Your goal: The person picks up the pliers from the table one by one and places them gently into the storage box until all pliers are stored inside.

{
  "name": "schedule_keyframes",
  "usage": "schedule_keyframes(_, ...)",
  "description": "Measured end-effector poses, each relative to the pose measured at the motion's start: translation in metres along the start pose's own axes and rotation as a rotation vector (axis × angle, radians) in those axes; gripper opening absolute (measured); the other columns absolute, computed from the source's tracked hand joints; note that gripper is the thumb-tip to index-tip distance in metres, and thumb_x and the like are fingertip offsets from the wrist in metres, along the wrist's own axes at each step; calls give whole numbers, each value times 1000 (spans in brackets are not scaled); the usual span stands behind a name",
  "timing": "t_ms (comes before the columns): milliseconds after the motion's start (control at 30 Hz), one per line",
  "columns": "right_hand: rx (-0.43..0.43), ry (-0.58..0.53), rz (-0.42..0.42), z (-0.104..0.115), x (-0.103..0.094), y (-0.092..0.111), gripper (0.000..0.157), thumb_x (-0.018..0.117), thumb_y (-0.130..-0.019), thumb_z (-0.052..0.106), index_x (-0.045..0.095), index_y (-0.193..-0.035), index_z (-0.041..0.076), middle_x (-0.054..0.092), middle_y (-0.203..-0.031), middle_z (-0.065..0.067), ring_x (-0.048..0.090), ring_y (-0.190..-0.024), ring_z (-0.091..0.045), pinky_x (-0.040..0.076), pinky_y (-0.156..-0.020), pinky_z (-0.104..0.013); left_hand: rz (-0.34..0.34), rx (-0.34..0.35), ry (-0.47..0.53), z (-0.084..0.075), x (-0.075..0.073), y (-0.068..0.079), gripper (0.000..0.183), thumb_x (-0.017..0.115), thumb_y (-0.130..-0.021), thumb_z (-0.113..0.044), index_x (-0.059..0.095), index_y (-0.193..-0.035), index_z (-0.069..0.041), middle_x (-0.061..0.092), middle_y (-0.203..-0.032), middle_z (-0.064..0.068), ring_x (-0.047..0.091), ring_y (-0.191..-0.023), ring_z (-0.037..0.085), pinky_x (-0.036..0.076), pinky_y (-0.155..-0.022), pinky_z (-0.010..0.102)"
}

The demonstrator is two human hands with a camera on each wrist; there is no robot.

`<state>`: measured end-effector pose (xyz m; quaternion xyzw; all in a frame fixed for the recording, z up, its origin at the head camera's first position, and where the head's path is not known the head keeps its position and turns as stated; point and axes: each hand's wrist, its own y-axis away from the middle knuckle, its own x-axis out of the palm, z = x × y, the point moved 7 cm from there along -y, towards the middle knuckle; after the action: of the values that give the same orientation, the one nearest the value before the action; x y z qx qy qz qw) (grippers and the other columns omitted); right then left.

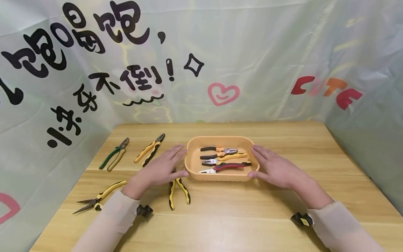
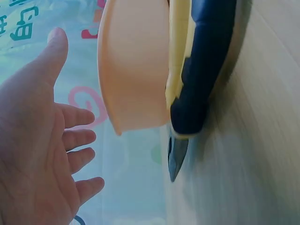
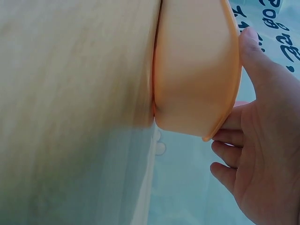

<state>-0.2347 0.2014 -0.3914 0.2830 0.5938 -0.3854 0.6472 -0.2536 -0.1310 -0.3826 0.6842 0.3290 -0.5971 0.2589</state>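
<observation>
- Orange tray (image 1: pixel 220 177): center of the frame, a little right, sitting on the wooden table (image 1: pixel 236 217). Long axis runs left to right across the frame, squarely between your two hands.
- Your left hand (image 1: pixel 162 166): at the tray's left end, fingers extended toward the rim, thumb apart from them near the front corner. Nothing gripped. Left wrist view shows a gap in line of sight; you can't tell from it whether skin meets rim.
- Your right hand (image 1: pixel 275 168): at the tray's right end, fingers loosely extended, thumb spread away from them by the front corner. Right wrist view puts thumb and fingers at the rim, seemingly touching, not clamped.
- Key relation, as judged: neither hand is clearly nearer; each faces a short end, so the tray's long axis lines up with the span between your palms.
- In the tray, lying roughly along its length: orange-handled pliers (image 1: pixel 219 149), yellow-handled pliers (image 1: pixel 233 156), red-handled pliers (image 1: pixel 231 166).
- Watch your left: black-and-yellow pliers (image 1: pixel 171 194) lie just beside the tray, head partly hidden under that hand. Likeliest snag if the tray slid leftward.
</observation>
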Motion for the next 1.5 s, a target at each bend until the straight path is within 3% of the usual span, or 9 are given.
schedule_keyframes(233, -2, -9, -3, 0, 0, -1, 97, 45, -92, 69, 25, -152, -5, 21, -158, -21, 24, -143, -41, 28, -111, -55, -14, 16, -39, 8, -1, 10, 86, 44, -95, -65, 21, -157, -10, 20, -161, 11, 16, -147, 31, 20, -116, 48)
schedule_keyframes(400, 2, -12, -3, -1, 0, -2, 98, 45, -91, 70, 25, -152, -4, 21, -158, -21, 23, -143, -40, 28, -111, -55, -23, 29, -24, 9, -4, 19, 81, 50, -95, -61, 29, -155, -11, 29, -157, 12, 24, -144, 35, 24, -114, 50)
schedule_keyframes(533, 11, -19, 4, -1, 0, -2, 99, 44, -90, 71, 25, -152, -4, 21, -159, -20, 24, -143, -40, 29, -111, -55, 1, 52, -33, 7, -1, 27, 80, 46, -94, -64, 35, -153, -10, 35, -154, 14, 30, -141, 37, 27, -113, 53)
schedule_keyframes(700, 20, -32, 18, -1, 2, -3, 101, 43, -90, 72, 24, -153, -4, 21, -159, -20, 23, -143, -40, 29, -111, -55, 55, 30, -26, 6, 6, 34, 78, 48, -94, -63, 39, -151, -11, 38, -152, 13, 35, -139, 34, 29, -112, 52)
schedule_keyframes(933, 28, -47, 22, -2, 2, -1, 101, 44, -90, 72, 24, -153, -3, 21, -159, -20, 23, -143, -40, 30, -110, -55, 162, -11, -27, 2, 23, 36, 77, 44, -94, -66, 41, -150, -12, 38, -153, 13, 33, -140, 34, 29, -113, 49)
schedule_keyframes(1100, 25, -47, 20, -2, 4, -1, 100, 44, -90, 72, 24, -153, -3, 20, -159, -20, 23, -143, -40, 30, -110, -55, 166, -28, -71, -5, 31, 36, 71, 40, -94, -68, 49, -146, -19, 43, -149, 12, 36, -138, 37, 34, -109, 52)
schedule_keyframes(1233, 28, -48, 21, -3, 5, -1, 100, 44, -90, 72, 23, -153, -3, 19, -159, -20, 24, -143, -41, 31, -109, -55, 180, -14, -87, -10, 36, 35, 70, 38, -93, -69, 53, -142, -21, 45, -146, 12, 40, -135, 37, 39, -105, 53)
schedule_keyframes(1367, 33, -60, 25, -3, 4, -1, 100, 44, -90, 72, 22, -153, -3, 19, -159, -20, 25, -142, -41, 32, -109, -56, 215, 15, -54, -14, 39, 34, 71, 38, -93, -69, 54, -142, -20, 42, -149, 13, 36, -137, 40, 36, -107, 53)
schedule_keyframes(1500, 33, -65, 25, -2, 4, 0, 100, 45, -90, 71, 23, -153, -3, 19, -159, -21, 26, -142, -41, 32, -109, -55, 196, 59, -23, -19, 39, 31, 64, 44, -94, -65, 60, -131, -16, 43, -148, 12, 36, -137, 38, 35, -109, 50)
